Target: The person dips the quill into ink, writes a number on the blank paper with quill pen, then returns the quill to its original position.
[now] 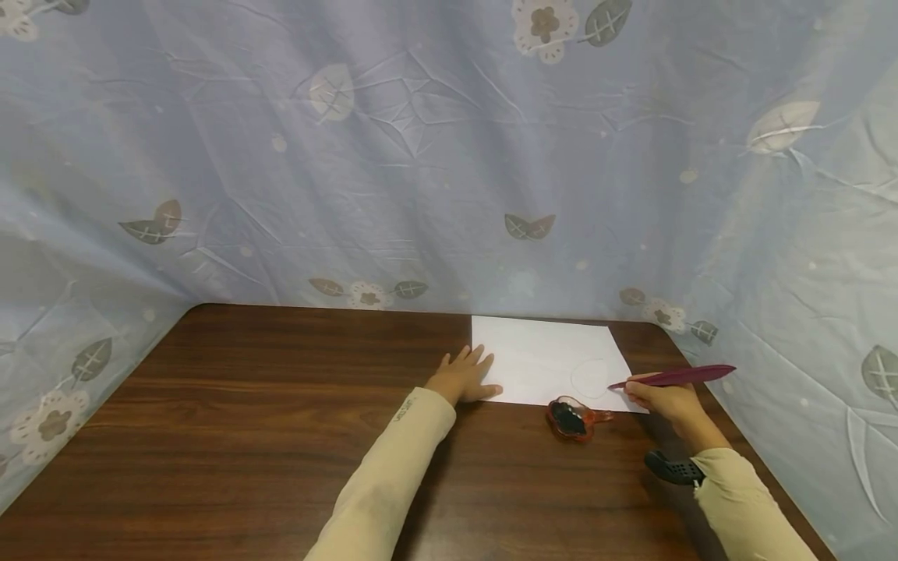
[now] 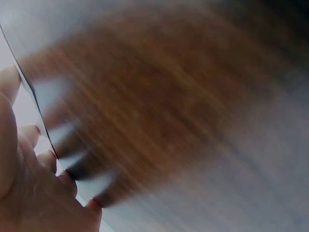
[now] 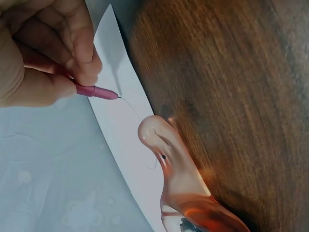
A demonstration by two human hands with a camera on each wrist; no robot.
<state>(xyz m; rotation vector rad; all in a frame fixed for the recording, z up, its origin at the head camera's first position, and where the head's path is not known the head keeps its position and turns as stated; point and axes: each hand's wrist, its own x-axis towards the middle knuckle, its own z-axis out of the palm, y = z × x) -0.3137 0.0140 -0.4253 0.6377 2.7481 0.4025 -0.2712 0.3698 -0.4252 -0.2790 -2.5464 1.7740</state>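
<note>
My right hand (image 1: 662, 399) pinches a maroon, feather-shaped pen (image 1: 691, 375) near its lower end. Its tip (image 3: 118, 96) meets a white sheet of paper (image 1: 529, 351). A thin, curved line (image 1: 574, 374), almost a circle, runs over the right part of the sheet. At the sheet's left edge, my left hand (image 1: 463, 378) rests with its fingers spread, fingertips over the paper in the left wrist view. Between the hands, at the near edge of the sheet, lies a glossy, translucent red flower-shaped object (image 1: 554, 421) with a dark middle and a short handle (image 3: 176, 154).
The dark brown wooden table (image 1: 245, 421) reaches far to the left of the paper. Pale blue cloth (image 1: 435, 171) printed with leaves and flowers hangs behind the table and along both sides. A black band (image 1: 673, 469) is round the right wrist.
</note>
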